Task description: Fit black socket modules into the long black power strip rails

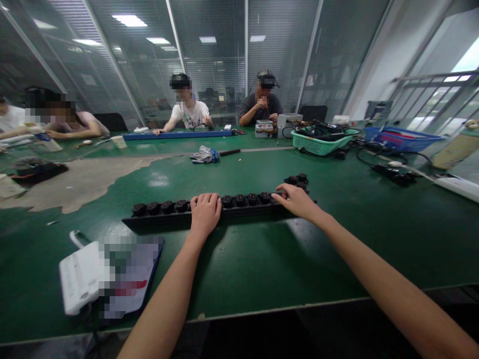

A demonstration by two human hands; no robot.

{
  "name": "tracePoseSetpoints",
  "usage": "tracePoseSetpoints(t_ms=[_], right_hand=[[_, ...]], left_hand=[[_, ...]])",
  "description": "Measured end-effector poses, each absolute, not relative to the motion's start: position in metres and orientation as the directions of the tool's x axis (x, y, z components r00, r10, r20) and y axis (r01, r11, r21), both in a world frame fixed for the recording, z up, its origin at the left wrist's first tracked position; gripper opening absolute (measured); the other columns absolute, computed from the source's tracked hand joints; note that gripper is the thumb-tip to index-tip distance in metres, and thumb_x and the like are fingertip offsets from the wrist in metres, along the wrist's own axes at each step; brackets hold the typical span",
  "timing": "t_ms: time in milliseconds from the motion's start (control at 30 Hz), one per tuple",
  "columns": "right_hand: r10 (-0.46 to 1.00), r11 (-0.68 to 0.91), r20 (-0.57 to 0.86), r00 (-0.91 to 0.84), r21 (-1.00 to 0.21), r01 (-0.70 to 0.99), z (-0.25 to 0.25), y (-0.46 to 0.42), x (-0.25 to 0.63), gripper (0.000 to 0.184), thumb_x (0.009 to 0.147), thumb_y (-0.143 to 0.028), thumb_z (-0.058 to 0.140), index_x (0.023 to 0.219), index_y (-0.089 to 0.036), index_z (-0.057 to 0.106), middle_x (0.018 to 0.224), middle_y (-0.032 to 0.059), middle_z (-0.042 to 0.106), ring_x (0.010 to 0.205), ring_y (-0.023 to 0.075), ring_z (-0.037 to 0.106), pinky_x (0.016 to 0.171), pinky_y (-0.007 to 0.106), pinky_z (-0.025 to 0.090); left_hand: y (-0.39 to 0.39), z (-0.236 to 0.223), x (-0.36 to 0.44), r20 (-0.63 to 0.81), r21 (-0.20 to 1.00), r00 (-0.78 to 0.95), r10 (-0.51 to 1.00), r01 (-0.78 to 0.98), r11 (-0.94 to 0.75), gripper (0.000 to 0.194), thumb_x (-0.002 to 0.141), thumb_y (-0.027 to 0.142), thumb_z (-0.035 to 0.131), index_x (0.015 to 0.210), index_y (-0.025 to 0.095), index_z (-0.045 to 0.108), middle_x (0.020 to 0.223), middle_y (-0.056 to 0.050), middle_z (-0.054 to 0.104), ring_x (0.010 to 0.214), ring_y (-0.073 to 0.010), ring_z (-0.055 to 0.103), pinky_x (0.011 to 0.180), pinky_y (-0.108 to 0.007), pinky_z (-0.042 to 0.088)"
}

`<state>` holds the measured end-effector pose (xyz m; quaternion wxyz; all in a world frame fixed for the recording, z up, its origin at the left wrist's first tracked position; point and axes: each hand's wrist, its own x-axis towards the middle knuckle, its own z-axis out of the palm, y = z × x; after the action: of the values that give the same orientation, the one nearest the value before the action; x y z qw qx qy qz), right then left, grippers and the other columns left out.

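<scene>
A long black strip [160,213] carrying a row of several round black sockets lies across the green table [262,259] in front of me. My left hand [204,212] rests on the middle of the strip with its fingers curled over the top. My right hand [295,199] touches the strip's right end, fingers bent and pinched at a socket. A few loose black sockets [297,179] sit just behind the right hand.
A white device and a blurred booklet [108,276] lie at the near left. A green basket [320,139] of cables and a blue tray [400,137] stand at the far right, black parts [392,174] beside them. Three other people sit along the far and left edges.
</scene>
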<state>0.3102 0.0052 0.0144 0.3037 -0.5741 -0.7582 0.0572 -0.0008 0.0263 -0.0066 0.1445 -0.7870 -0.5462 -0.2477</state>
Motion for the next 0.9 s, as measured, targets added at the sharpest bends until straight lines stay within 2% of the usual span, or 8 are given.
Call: tracePoseSetpoints(t_ms=[67, 167, 367, 900], right_hand=[[0.917, 0.313, 0.369, -0.149, -0.437, 0.843, 0.009, 0.007, 0.291, 0.037, 0.088, -0.049, 0.055, 0.104, -0.016, 0.059, 0.074, 0.004, 0.06, 0.071, 0.0196, 0.056, 0.068, 0.031, 0.041], [0.92, 0.293, 0.373, -0.121, -0.449, 0.844, -0.003, 0.011, 0.272, 0.032, 0.085, -0.046, 0.058, 0.099, -0.018, 0.056, 0.076, 0.0041, 0.06, 0.071, 0.0196, 0.056, 0.066, 0.031, 0.04], [0.909, 0.169, 0.41, 0.081, -0.537, 0.827, -0.017, 0.016, 0.26, 0.025, 0.081, -0.043, 0.059, 0.09, -0.022, 0.052, 0.077, 0.0026, 0.061, 0.07, 0.019, 0.056, 0.065, 0.03, 0.037], [0.89, 0.254, 0.456, -0.003, -0.492, 0.833, -0.021, 0.018, 0.266, 0.026, 0.085, -0.046, 0.058, 0.09, -0.021, 0.054, 0.089, 0.009, 0.065, 0.086, 0.0246, 0.059, 0.078, 0.036, 0.041]], left_hand=[[0.026, -0.007, -0.001, 0.549, 0.038, 0.286, 0.786, 0.93, -0.365, 0.031, 0.1, 0.031, 0.033, 0.107, 0.023, 0.061, 0.109, -0.01, 0.067, 0.108, -0.0259, 0.054, 0.097, -0.044, 0.031], [0.026, -0.007, -0.001, 0.551, 0.04, 0.286, 0.784, 0.929, -0.367, 0.03, 0.1, 0.032, 0.033, 0.107, 0.024, 0.062, 0.109, -0.01, 0.067, 0.108, -0.0258, 0.054, 0.097, -0.044, 0.031], [0.025, -0.008, 0.0, 0.548, 0.052, 0.273, 0.791, 0.932, -0.358, 0.03, 0.1, 0.032, 0.033, 0.107, 0.024, 0.061, 0.108, -0.01, 0.067, 0.108, -0.0257, 0.054, 0.097, -0.044, 0.031], [0.025, -0.007, 0.001, 0.523, 0.065, 0.263, 0.811, 0.936, -0.346, 0.031, 0.1, 0.032, 0.033, 0.109, 0.024, 0.061, 0.111, -0.01, 0.066, 0.11, -0.0266, 0.053, 0.1, -0.045, 0.029]])
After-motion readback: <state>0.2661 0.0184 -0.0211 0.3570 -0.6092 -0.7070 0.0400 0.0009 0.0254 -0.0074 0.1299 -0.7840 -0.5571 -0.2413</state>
